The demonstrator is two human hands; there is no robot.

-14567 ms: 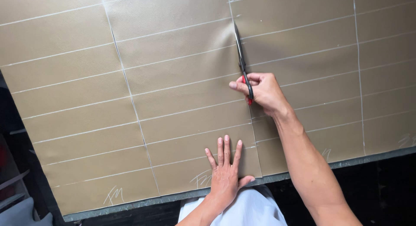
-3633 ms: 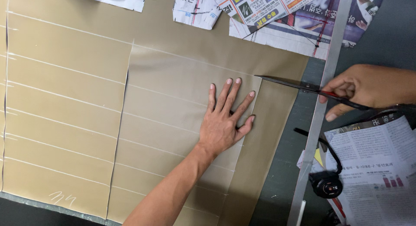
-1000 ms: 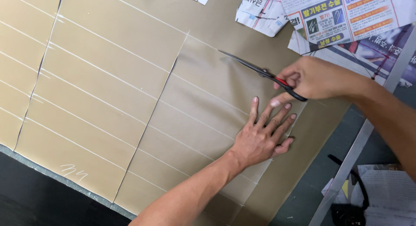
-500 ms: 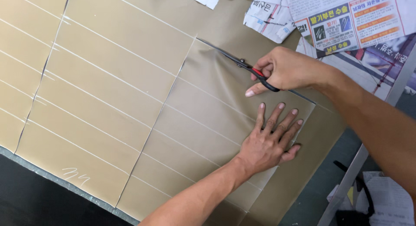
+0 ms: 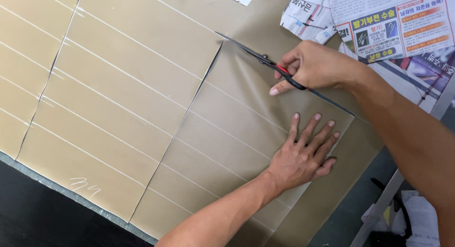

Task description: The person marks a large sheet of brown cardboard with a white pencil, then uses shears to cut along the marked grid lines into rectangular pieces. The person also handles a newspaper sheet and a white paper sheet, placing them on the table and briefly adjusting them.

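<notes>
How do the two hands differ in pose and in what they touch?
The left hand lies flat, fingers spread, pressing the tan sheet; the right hand is curled around the scissors, whose blades are on the sheet's cut line. The left hand sits nearer the camera wearer. Both are bare.

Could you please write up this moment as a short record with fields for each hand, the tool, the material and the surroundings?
Left hand: left hand pressed flat, fingers spread, on the tan sheet
Right hand: right hand gripping the scissors
Tool: blades open, tips pointing up-left along the sheet's upper edge
Material: tan, ruled with pale chalk lines; chalk scribble near the lower edge
Surroundings: newspapers at top right, dark floor below
</notes>
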